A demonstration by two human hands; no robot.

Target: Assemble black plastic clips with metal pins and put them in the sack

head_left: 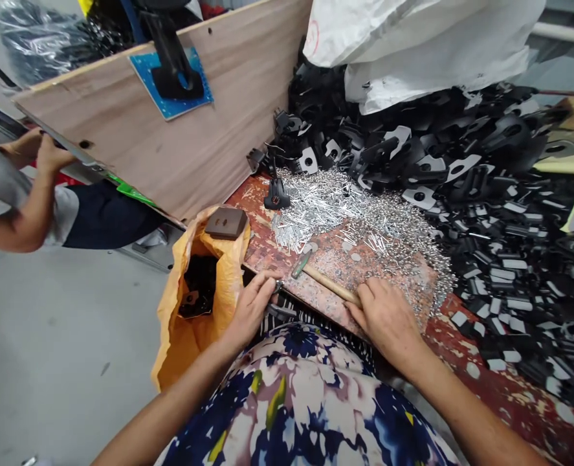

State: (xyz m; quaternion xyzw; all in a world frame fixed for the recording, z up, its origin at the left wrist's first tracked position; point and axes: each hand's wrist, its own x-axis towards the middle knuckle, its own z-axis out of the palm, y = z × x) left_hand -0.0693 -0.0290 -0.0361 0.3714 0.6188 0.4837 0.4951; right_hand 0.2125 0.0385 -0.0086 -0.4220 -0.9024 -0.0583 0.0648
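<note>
My right hand is closed round the wooden handle of a small hammer, whose green-grey head rests on the worn red table top. My left hand is curled at the table's near edge and pinches a small black clip part with a bit of metal at the fingertips. A heap of short silvery pins lies just beyond the hammer. One black clip stands alone at the pins' left edge.
A big pile of black clips with white inserts fills the table's right and back. White sacks lie on top. An orange bag holding black parts hangs left of the table, a brown block above it. A plywood board and another person are at left.
</note>
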